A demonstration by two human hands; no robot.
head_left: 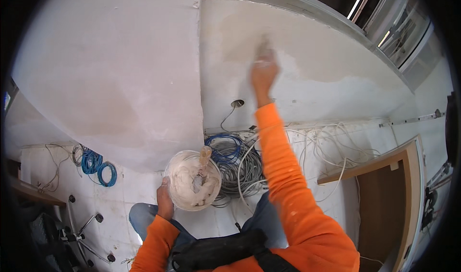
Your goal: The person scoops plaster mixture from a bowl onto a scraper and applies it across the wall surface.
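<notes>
My left hand (164,201) is closed on the left side of a white bucket (172,198), held low in front of me. Pale, creamy filler paste (180,181) fills it, and a scraper with a yellowish handle (205,155) stands in the paste, its handle leaning over the far rim. My right arm stretches up to the white wall (288,92) under the window. There my right hand (264,75) is smeared by motion but looks closed, with a blurred thing beyond the fingers that I cannot make out. Damp-looking beige patches (317,56) spread over the wall around it.
Coiled grey cables (245,173) and a blue cable coil (225,147) lie behind the bucket. Loose white cables (336,142) trail rightward toward a wooden cabinet (384,205). A wall panel (120,56) juts out at left. More blue coils (91,161) and a chair base (79,236) stand farther left.
</notes>
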